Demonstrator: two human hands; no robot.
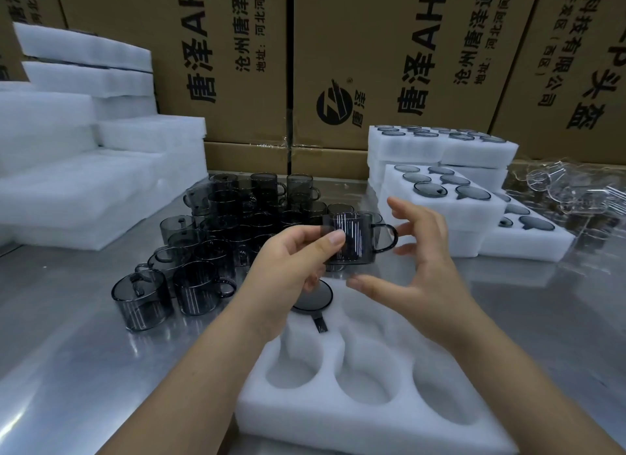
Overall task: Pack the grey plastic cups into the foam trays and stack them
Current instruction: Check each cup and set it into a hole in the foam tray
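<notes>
Left hand (294,261): pinches smoky-grey translucent plastic cup with loop handle (359,238), held upright above white foam tray with round pockets (372,420).
Right hand (423,275): fingers spread, holding nothing, just beside handle.
Second grey cup (313,297): seated in tray's far pocket.
Loose grey cups (220,234): clustered on steel table (84,353), left.
Filled foam trays (440,197): stacked rear right.

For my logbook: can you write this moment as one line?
left hand: holds grey cup | right hand: open beside it | foam tray: one packed cup

The three near pockets of my foam tray (338,424) gape free; loose cups (198,287) crowd my left side, packed trays (467,214) wall off my right.
</notes>
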